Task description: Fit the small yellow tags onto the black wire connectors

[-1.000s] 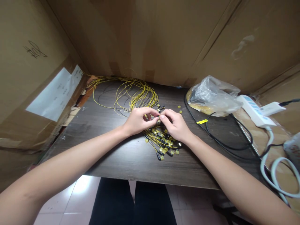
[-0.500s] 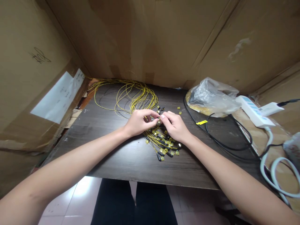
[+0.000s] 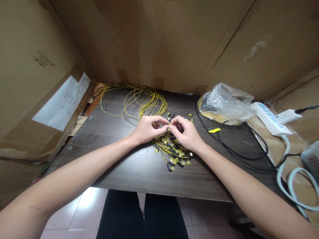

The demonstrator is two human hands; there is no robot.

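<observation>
My left hand [image 3: 151,128] pinches the end of a thin yellow cable between thumb and forefinger, over a pile of cable ends. Facing it, my right hand [image 3: 185,132] has its thumb and forefinger closed at a small yellow clip-like piece [image 3: 170,125], mostly hidden by the fingertips. Under and in front of both hands lie several black connectors [image 3: 169,167] with clear yellow pieces [image 3: 188,162] on or beside them. The yellow cables [image 3: 154,104] run back from the pile in loose loops.
A clear plastic bag [image 3: 225,103] lies at the back right, beside a white power strip [image 3: 267,116]. A black cable [image 3: 231,149] with a yellow tag [image 3: 214,130] curves across the table's right side. Cardboard walls [image 3: 159,43] enclose the back and sides.
My right hand's fingers have shifted from bunched and overlapping to a more rounded pinch, with the knuckles raised. My left hand stays almost still.
</observation>
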